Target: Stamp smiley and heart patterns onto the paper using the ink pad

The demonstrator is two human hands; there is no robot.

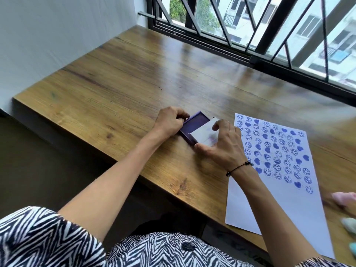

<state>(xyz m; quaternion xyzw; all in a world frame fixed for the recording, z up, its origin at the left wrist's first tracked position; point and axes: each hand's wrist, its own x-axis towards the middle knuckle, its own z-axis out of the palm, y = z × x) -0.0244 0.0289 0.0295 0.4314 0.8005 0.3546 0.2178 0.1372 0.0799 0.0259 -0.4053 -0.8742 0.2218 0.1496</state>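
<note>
A purple ink pad (190, 125) lies on the wooden table (119, 78), left of the paper. My left hand (169, 120) grips its far left corner. My right hand (221, 145) holds the white lid (202, 134), which lies tilted over the pad's right half and leaves purple ink showing at the left. The white paper (269, 209) lies to the right, its upper part filled with several rows of blue smiley and heart prints (277, 151). Part of the sheet is hidden under my right forearm.
Pale pink (344, 198), mint (349, 224) and teal (353, 247) blurred objects sit at the right edge beside the paper. A barred window (250, 26) runs along the table's far side. A white wall (57, 35) stands to the left.
</note>
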